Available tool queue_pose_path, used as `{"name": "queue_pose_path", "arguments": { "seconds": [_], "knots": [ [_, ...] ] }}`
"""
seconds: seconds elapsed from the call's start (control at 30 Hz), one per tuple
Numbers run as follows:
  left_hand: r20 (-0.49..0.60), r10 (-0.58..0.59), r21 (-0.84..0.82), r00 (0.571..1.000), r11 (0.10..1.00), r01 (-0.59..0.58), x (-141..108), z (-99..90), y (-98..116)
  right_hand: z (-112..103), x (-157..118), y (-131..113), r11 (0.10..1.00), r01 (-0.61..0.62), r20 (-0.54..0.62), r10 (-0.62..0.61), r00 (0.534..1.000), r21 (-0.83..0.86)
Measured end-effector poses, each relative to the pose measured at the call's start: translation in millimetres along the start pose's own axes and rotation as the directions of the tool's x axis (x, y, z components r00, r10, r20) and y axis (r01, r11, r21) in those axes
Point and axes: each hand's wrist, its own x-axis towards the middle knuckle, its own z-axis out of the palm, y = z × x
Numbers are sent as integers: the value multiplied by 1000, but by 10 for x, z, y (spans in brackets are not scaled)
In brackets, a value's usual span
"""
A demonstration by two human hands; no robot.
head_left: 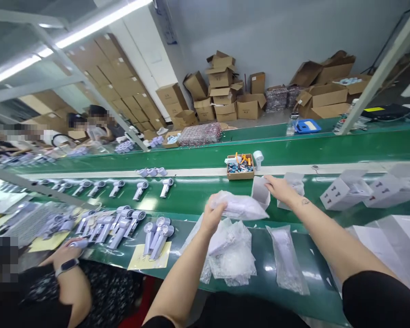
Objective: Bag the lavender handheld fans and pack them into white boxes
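My left hand [212, 217] is closed on one end of a bubble-wrap bag [244, 207] with a pale item inside, held level above the bench. My right hand [280, 187] pinches the rim of a white box [260, 195], just beyond the bag's far end. Whether the bag touches the box I cannot tell. Below my left hand lies a pile of bubble-wrap bags [234, 259]. A single wrapped handheld fan [287, 257] rests on the green bench, right of that pile.
White boxes [345, 193] stand on the right. Lavender handheld fans [160, 234] lie on the left, some on yellow paper. A carton of small parts [241, 167] and a white fan [258, 158] are ahead. A co-worker's hand [70, 253] is at lower left.
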Motion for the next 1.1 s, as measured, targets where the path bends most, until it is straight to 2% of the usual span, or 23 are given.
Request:
{"name": "queue_pose_path", "arguments": {
  "seconds": [0.03, 0.1, 0.2, 0.3, 0.37, 0.47, 0.53, 0.6, 0.67, 0.7, 0.73, 0.8, 0.87, 0.93, 1.0, 1.1],
  "knots": [
    [-46, 15, -42, 999, 999, -17, 99, 104, -32, 68, 98, 16, 1000, 17, 19, -17, 1000, 19],
    [-98, 49, -22, 994, 998, -51, 300, 334, -129, 179, 232, 47, 997, 37, 52, -41, 998, 60],
    [-78, 94, 192, 992, 978, -78, 520, 581, -294, 290, 338, 131, 995, 3, 61, -10, 998, 99],
    [-37, 157, 438, 987, 890, -125, 616, 628, -362, 345, 413, 243, 991, -77, 58, 70, 996, 114],
    [-26, 186, 550, 982, 823, -141, 654, 602, -311, 354, 464, 298, 986, -104, 92, 92, 991, 130],
    [-68, 108, 650, 992, 759, -38, 695, 608, -134, 347, 533, 320, 981, -113, 169, 86, 982, 157],
    [-102, 77, 737, 992, 675, 24, 681, 699, -26, 347, 566, 299, 979, -110, 199, 75, 977, 170],
    [-23, 73, 856, 997, 517, -18, 628, 870, 26, 360, 587, 267, 979, -101, 204, 64, 977, 176],
    [146, 16, 926, 989, 351, -142, 583, 1088, 19, 374, 598, 250, 981, -93, 194, 59, 979, 172],
    [207, -33, 936, 978, 298, -188, 579, 1194, 1, 378, 599, 253, 982, -92, 186, 60, 981, 168],
    [237, -84, 940, 968, 273, -207, 589, 1286, -23, 377, 597, 266, 982, -92, 178, 62, 982, 164],
    [212, -164, 950, 963, 266, -164, 639, 1405, -81, 361, 579, 318, 982, -97, 161, 71, 984, 163],
    [201, -168, 953, 965, 262, -153, 680, 1429, -158, 336, 539, 394, 979, -106, 144, 82, 986, 173],
    [290, -71, 936, 954, 227, -268, 675, 1385, -270, 319, 468, 480, 973, -127, 116, 106, 988, 194],
    [416, 9, 898, 909, 156, -412, 636, 1317, -411, 328, 351, 563, 958, -164, 80, 150, 986, 233],
    [514, -1, 856, 858, 65, -513, 591, 1249, -583, 423, 87, 642, 923, -231, 22, 236, 971, 308]
  ]
}}
